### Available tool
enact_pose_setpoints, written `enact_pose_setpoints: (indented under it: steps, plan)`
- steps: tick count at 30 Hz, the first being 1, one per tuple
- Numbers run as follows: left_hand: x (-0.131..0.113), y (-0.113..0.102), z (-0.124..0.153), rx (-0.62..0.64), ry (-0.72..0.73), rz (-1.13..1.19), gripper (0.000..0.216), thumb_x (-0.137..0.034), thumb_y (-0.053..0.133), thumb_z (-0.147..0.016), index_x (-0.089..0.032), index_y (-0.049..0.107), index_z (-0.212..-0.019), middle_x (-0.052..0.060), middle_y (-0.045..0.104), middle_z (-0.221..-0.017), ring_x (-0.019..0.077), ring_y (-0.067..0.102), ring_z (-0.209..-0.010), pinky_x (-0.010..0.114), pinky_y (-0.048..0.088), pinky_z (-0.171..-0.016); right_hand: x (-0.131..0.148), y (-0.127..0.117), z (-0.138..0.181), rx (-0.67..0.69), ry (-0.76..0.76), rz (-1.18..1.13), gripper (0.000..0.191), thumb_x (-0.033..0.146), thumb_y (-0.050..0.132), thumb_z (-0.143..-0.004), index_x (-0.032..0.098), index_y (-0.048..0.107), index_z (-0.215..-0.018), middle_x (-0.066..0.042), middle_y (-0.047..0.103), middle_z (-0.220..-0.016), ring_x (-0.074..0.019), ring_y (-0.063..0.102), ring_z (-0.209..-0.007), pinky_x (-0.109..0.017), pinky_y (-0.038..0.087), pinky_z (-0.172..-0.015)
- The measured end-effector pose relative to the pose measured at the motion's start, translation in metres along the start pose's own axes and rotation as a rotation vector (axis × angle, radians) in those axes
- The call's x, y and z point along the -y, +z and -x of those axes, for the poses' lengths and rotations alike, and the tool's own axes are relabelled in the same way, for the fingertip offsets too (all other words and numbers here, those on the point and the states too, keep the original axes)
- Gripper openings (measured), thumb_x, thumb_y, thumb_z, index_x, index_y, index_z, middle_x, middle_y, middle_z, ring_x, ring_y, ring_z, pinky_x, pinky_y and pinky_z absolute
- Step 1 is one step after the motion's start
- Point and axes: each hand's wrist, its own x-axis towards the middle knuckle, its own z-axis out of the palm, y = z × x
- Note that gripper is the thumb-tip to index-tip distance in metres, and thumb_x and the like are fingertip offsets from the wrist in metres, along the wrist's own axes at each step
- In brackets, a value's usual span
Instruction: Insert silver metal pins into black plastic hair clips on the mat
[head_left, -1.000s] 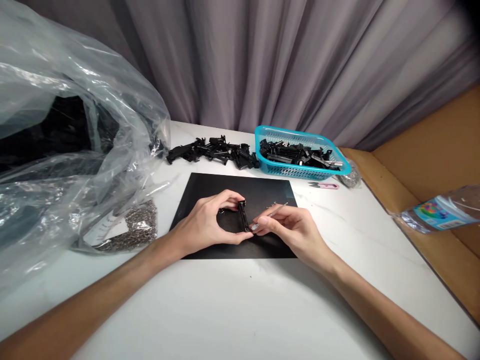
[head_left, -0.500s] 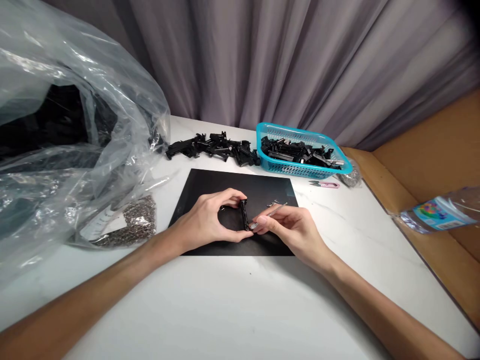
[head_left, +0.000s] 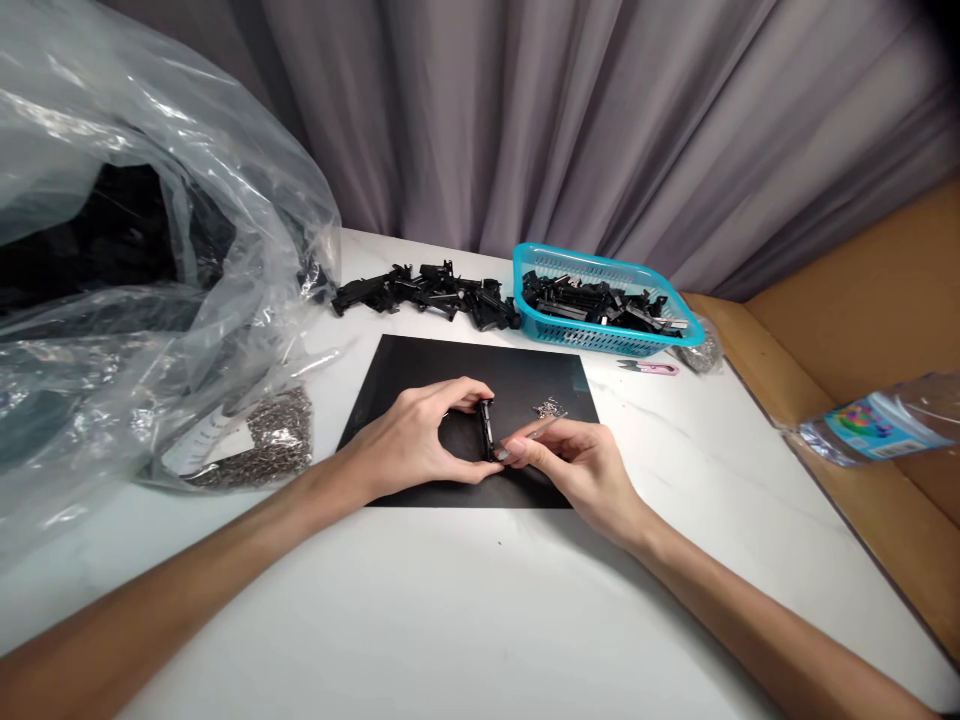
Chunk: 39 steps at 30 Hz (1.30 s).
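My left hand (head_left: pixel 420 435) pinches a small black plastic clip (head_left: pixel 487 430) upright between thumb and forefinger, over a black mat (head_left: pixel 420 365). My right hand (head_left: pixel 574 460) is closed on a thin metal pin-like tool (head_left: pixel 541 428), and its fingertips touch the clip's lower end. A small heap of tiny metal pieces (head_left: pixel 550 407) lies on the mat just beyond the right hand.
A teal basket (head_left: pixel 607 340) of black clips stands behind the mat, with a loose row of black clips (head_left: pixel 427 292) to its left. A large clear plastic bag (head_left: pixel 135 250) fills the left; a bag of small metal parts (head_left: pixel 274 445) lies beside it. Pink snips (head_left: pixel 649 368), a water bottle (head_left: pixel 877 420), a cardboard wall (head_left: pixel 862 300) at right.
My right hand has shifted slightly left and lower, tilting the metal tool flatter and uncovering the heap of tiny metal pieces. My left hand keeps its grip on the clip.
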Motion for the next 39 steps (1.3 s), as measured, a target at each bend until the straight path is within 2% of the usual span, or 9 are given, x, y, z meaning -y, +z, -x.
enact_pose_setpoints:
  steps: [5, 10, 15, 21, 39]
  plan:
    - [0.0002, -0.0007, 0.0003, 0.005, 0.025, -0.004, 0.068, -0.039, 0.089, -0.068, -0.022, 0.062, -0.128, 0.005, 0.075, -0.119, 0.0235, 0.076, -0.102, 0.036, 0.063, -0.098, 0.0, -0.0032, 0.0002, -0.002, -0.017, 0.005, 0.021, 0.042, 0.08, -0.086, 0.021, 0.084, -0.086, -0.006, 0.082, -0.092, -0.0205, 0.076, -0.082, -0.03, 0.061, -0.073]
    - [-0.0016, -0.0014, 0.0007, -0.013, 0.051, -0.02, 0.061, -0.037, 0.089, -0.07, -0.021, 0.067, -0.125, 0.004, 0.076, -0.107, 0.0233, 0.075, -0.098, 0.036, 0.064, -0.093, 0.0, -0.004, 0.0026, -0.021, 0.003, 0.005, 0.022, 0.043, 0.08, -0.086, 0.022, 0.084, -0.086, -0.006, 0.082, -0.091, -0.0203, 0.075, -0.079, -0.031, 0.061, -0.071]
    - [-0.0024, -0.0005, 0.0013, -0.043, 0.063, 0.004, 0.06, -0.035, 0.09, -0.069, -0.021, 0.068, -0.123, 0.003, 0.076, -0.107, 0.022, 0.077, -0.095, 0.036, 0.065, -0.095, -0.0007, -0.0032, 0.0048, -0.028, 0.014, 0.011, 0.025, 0.045, 0.08, -0.087, 0.021, 0.084, -0.087, -0.007, 0.081, -0.089, -0.0204, 0.075, -0.076, -0.03, 0.061, -0.068]
    - [-0.001, 0.0009, 0.0012, -0.044, 0.097, -0.031, 0.06, -0.035, 0.09, -0.07, -0.019, 0.066, -0.122, 0.004, 0.076, -0.106, 0.0214, 0.077, -0.096, 0.034, 0.065, -0.094, -0.0013, -0.002, 0.0033, -0.022, 0.01, -0.006, 0.024, 0.044, 0.08, -0.086, 0.021, 0.084, -0.086, -0.007, 0.081, -0.089, -0.0205, 0.076, -0.077, -0.032, 0.063, -0.072]
    - [-0.0022, 0.0006, 0.0025, 0.009, 0.054, -0.071, 0.059, -0.033, 0.086, -0.073, -0.02, 0.063, -0.126, 0.003, 0.072, -0.113, 0.0217, 0.075, -0.103, 0.034, 0.061, -0.098, 0.005, -0.0009, 0.0041, -0.007, 0.067, -0.112, 0.026, 0.043, 0.077, -0.09, 0.017, 0.079, -0.088, -0.006, 0.08, -0.09, -0.0179, 0.077, -0.08, -0.028, 0.062, -0.076]
